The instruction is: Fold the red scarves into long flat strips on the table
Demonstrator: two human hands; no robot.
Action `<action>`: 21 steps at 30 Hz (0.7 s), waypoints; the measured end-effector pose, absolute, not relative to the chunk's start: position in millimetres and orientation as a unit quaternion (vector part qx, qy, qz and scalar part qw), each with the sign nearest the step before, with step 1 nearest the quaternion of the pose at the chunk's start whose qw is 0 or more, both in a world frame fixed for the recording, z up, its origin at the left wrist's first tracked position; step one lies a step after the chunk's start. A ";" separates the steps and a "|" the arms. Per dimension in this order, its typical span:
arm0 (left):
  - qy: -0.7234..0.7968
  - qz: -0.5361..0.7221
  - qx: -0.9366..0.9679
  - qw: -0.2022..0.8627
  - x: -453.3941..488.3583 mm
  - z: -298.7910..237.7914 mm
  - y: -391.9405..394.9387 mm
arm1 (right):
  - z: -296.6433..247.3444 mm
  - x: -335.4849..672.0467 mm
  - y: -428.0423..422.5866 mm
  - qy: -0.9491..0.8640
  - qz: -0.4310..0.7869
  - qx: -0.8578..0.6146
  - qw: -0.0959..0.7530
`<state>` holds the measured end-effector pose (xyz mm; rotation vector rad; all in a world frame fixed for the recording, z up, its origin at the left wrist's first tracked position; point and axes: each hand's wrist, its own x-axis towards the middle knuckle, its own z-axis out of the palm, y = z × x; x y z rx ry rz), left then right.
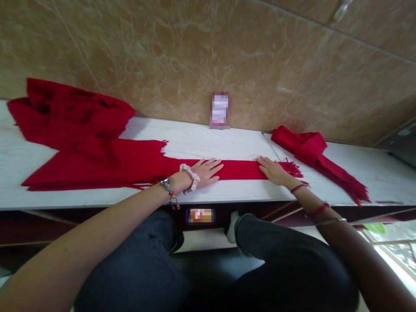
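A narrow red scarf (242,170) lies flat along the white counter, its fringe at the right end. My left hand (205,172) rests open on the scarf, fingers spread and pointing right. Farther right, my right hand (273,170) lies open on the same scarf near the fringe, its fingers pointing left. On the left, a folded red scarf (107,162) with fringe overlaps the area where the narrow strip begins; where one ends and the other starts is hard to tell. Behind it sits a crumpled heap of red cloth (74,115).
A knotted red scarf (312,151) with fringe lies on the white counter (182,130) at the right. A phone-like object (219,110), blurred out, leans against the brown marbled wall (182,56). Another blurred item (200,216) is below the counter's front edge, near my knees.
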<state>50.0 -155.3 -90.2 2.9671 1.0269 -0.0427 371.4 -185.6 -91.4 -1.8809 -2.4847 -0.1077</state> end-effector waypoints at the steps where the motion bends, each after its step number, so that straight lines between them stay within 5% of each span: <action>1: 0.328 -0.014 0.944 0.003 49.7 -90.4 -155.2 | -90.3 377.8 -184.5 -0.784 -0.038 -0.620 0.012; 8: 0.367 -0.020 0.930 -0.002 51.3 -84.3 -165.9 | -77.3 318.5 -176.0 -0.811 -0.026 -0.578 0.083; 13: 0.411 -0.002 0.912 -0.016 40.8 -84.9 -175.6 | -82.4 275.9 -179.8 -0.871 -0.021 -0.488 0.056; 21: 0.447 -0.035 0.893 0.029 30.5 -84.9 -174.7 | -101.2 386.1 -178.8 -0.772 -0.061 -0.631 0.046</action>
